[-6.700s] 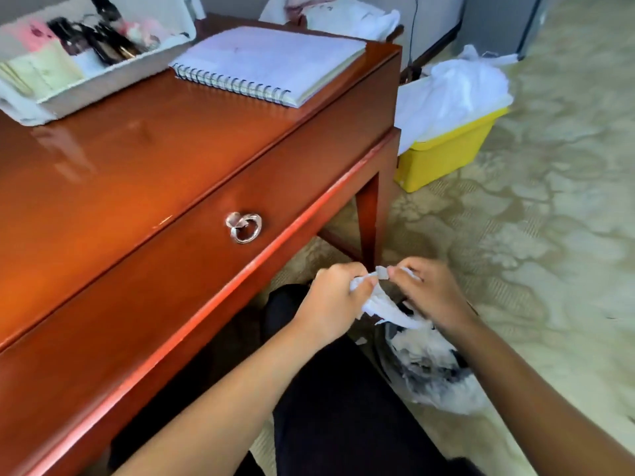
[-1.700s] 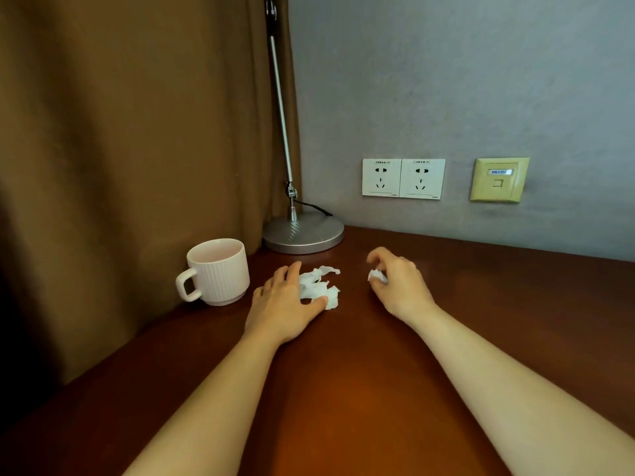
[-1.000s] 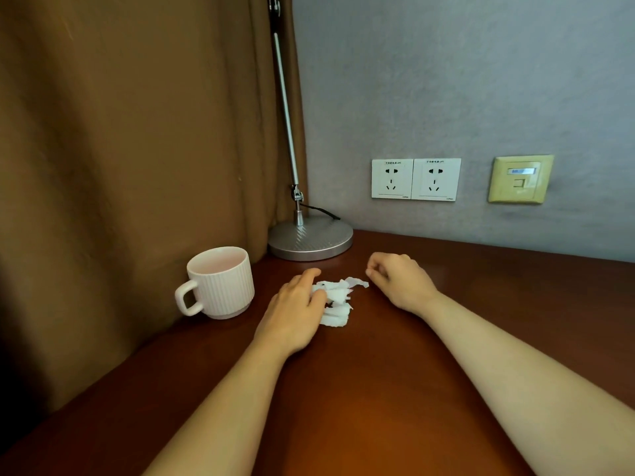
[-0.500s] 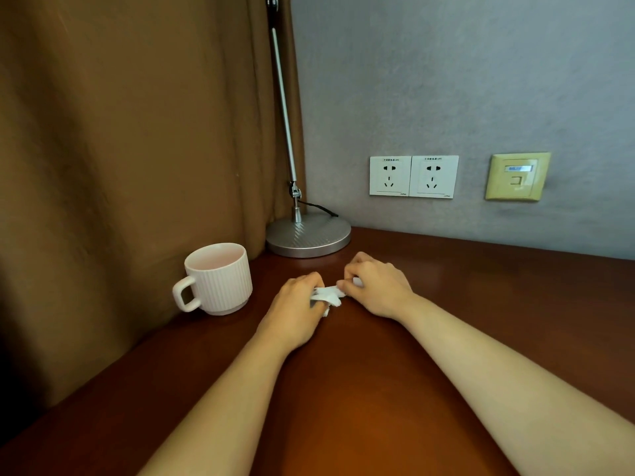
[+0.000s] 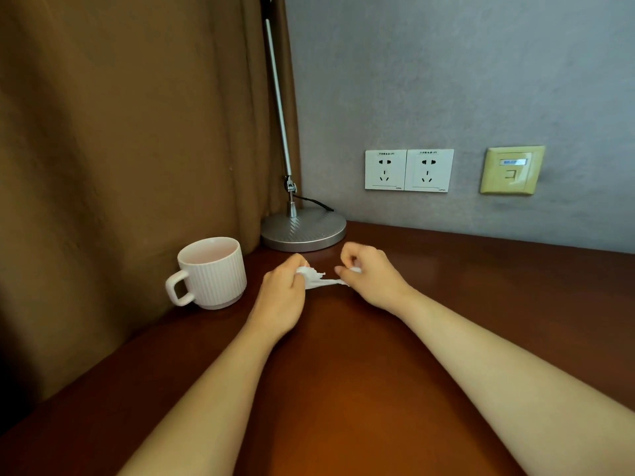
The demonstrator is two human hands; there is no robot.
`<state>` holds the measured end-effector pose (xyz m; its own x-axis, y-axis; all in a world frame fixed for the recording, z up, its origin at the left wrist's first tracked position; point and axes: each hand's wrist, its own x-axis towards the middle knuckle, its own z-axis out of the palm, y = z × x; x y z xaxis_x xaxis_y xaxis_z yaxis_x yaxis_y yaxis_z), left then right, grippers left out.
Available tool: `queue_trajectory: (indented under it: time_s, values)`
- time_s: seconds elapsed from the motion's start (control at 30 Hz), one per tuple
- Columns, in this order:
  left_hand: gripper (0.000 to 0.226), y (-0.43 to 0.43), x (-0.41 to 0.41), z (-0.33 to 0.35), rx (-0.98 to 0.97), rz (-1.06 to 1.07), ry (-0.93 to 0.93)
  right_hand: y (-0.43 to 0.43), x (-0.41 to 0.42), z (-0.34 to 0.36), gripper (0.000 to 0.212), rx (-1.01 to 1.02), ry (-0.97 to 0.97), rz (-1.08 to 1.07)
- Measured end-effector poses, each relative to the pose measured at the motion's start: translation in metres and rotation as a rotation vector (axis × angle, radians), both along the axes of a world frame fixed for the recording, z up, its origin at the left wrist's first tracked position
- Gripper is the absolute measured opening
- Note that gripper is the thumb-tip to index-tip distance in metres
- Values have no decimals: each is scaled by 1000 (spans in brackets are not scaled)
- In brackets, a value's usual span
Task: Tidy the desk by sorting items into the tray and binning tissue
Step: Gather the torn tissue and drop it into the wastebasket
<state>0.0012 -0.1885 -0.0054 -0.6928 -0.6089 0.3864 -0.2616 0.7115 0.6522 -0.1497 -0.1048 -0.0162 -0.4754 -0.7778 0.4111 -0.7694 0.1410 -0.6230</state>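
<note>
Crumpled white tissue stretches between both hands on the dark wooden desk. My left hand is closed over its left end, most of which is hidden under the fingers. My right hand pinches the right end, with a small white scrap showing at its fingertips. The two hands are a short gap apart, in front of the lamp base. No tray or bin is in view.
A white ribbed mug stands left of my left hand. A silver lamp base with a thin pole sits at the back corner. A brown curtain hangs along the left edge. Wall sockets are behind the desk.
Earlier the tissue lay loose on the desk by my left hand. Both hands then closed on it together, and now they have drawn apart, stretching it between them.
</note>
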Motion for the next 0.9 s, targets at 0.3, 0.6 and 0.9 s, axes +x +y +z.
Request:
queue_trajectory:
  time_s: [0.3, 0.6, 0.9]
  values:
    - [51, 33, 7, 9, 79, -34, 62, 33, 27, 5, 38, -136, -197, 45]
    - [49, 96, 27, 11, 87, -93, 130, 107, 66, 5, 50, -163, -303, -56]
    - [44, 182, 61, 22, 42, -296, 29, 215, 114, 21, 51, -145, -385, -155]
